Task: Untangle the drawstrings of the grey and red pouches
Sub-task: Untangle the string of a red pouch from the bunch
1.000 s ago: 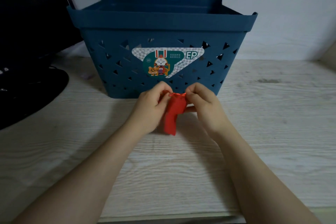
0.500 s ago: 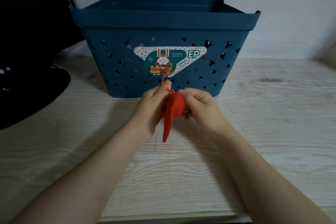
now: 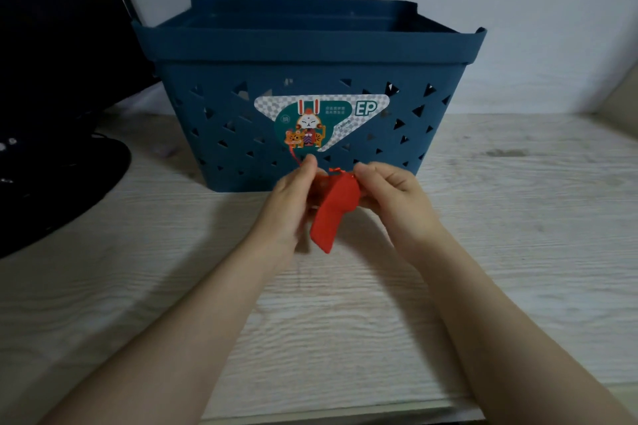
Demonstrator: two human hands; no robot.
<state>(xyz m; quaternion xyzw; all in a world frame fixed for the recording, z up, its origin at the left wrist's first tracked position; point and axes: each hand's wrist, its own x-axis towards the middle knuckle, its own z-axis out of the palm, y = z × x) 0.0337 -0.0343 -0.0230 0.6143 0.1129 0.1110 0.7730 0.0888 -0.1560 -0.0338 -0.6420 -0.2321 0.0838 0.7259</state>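
- Red pouch (image 3: 334, 209) held up over a pale wood-grain table (image 3: 483, 252), just in front of a blue basket (image 3: 310, 55) w/ a rabbit sticker (image 3: 321, 121).
- Left hand (image 3: 290, 203): thumb & fingers curled, pinching the red drawstring (image 3: 293, 154) — cord runs up past the fingertips.
- Right hand (image 3: 390, 190): fingers curled, pinching pouch's gathered top edge.
- Pouch body hangs down between both hands, tilted left.
- Dark object (image 3: 51, 148) at far left.

The red pouch (image 3: 333, 209) looks matt cloth; the blue basket (image 3: 303, 128) matt plastic, its sticker (image 3: 321, 121) glossy; the table (image 3: 483, 252) pale woodgrain.
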